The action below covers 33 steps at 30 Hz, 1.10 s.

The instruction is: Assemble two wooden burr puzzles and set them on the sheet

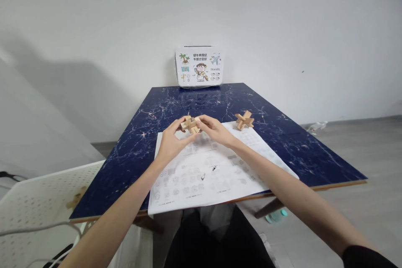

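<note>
Between both hands is a wooden interlocking puzzle (190, 124) of pale notched sticks, with dark marks on some faces. My left hand (173, 139) grips it from the left, thumb along its near side. From the right, my right hand (214, 130) holds the same puzzle with thumb and fingers. Both hands are over a printed instruction sheet (194, 167) spread on the table. A second wooden puzzle (245, 120), star-shaped with crossed sticks, rests at the sheet's far right corner, apart from my hands.
The dark blue marbled table (276, 134) has a white printed box (200, 68) at its back, by the wall. A white perforated surface (37, 201) with wooden pieces (76, 198) and cables is at the left. Beneath the table's right side lies a bottle (277, 216).
</note>
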### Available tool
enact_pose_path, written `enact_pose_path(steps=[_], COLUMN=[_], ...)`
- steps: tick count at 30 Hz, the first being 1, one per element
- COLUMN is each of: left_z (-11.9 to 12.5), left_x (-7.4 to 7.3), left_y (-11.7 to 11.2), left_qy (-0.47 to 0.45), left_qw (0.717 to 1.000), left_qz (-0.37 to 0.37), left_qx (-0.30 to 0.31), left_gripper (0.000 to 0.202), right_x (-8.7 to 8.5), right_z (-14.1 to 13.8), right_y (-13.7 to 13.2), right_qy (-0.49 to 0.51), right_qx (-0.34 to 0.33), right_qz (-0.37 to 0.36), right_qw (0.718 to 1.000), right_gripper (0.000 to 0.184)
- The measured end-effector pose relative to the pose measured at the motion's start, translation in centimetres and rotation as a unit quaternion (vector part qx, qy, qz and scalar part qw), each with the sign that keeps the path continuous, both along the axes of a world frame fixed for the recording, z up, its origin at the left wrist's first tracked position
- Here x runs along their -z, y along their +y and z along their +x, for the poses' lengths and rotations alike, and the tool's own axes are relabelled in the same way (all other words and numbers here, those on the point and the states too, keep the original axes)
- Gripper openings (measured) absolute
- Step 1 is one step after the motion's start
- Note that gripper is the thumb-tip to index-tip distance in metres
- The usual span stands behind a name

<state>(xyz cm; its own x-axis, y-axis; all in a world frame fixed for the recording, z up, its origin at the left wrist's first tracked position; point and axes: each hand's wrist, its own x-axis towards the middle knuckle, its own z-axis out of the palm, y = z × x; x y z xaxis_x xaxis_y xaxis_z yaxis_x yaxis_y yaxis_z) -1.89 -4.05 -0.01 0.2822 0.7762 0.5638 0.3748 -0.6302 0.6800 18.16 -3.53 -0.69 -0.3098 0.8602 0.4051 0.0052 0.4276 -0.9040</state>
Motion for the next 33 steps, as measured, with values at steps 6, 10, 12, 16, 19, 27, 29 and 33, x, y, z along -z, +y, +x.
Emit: enact_pose_path(steps=[6, 10, 12, 16, 19, 27, 29, 33], left_z=[-0.08, -0.04, 0.00, 0.06, 0.08, 0.05, 0.06, 0.19], left_x=[-0.16, -0.40, -0.45, -0.27, -0.19, -0.58, -0.56, 0.04], left_y=[-0.16, -0.44, -0.50, -0.40, -0.31, -0.40, -0.39, -0.09], left_qy=[0.006, 0.039, 0.043, 0.031, 0.027, 0.008, 0.006, 0.000], left_qw=[0.998, 0.998, 0.998, 0.999, 0.999, 0.996, 0.996, 0.995], left_qz=[-0.028, 0.003, 0.010, -0.004, -0.032, -0.078, -0.083, -0.090], left_qx=[0.052, 0.047, 0.045, 0.041, 0.033, 0.044, 0.043, 0.038], left_gripper=[0.060, 0.062, 0.062, 0.063, 0.062, 0.054, 0.055, 0.070], right_x=[-0.69, -0.77, -0.62, -0.39, -0.32, -0.04, -0.18, -0.75], right_z=[0.67, 0.77, 0.75, 0.55, 0.35, 0.17, 0.07, 0.38], right_y=[-0.63, -0.60, -0.45, -0.29, -0.24, -0.13, -0.12, -0.35], right_qy=[-0.109, -0.081, -0.045, 0.000, 0.013, 0.025, 0.024, 0.021], right_qx=[0.088, 0.017, -0.030, -0.056, -0.055, -0.059, -0.058, -0.033], right_qz=[0.112, 0.042, -0.008, -0.072, -0.109, -0.131, -0.136, -0.157], right_qw=[0.984, 0.996, 0.999, 0.996, 0.992, 0.989, 0.989, 0.987], right_gripper=[0.042, 0.046, 0.044, 0.042, 0.043, 0.038, 0.039, 0.041])
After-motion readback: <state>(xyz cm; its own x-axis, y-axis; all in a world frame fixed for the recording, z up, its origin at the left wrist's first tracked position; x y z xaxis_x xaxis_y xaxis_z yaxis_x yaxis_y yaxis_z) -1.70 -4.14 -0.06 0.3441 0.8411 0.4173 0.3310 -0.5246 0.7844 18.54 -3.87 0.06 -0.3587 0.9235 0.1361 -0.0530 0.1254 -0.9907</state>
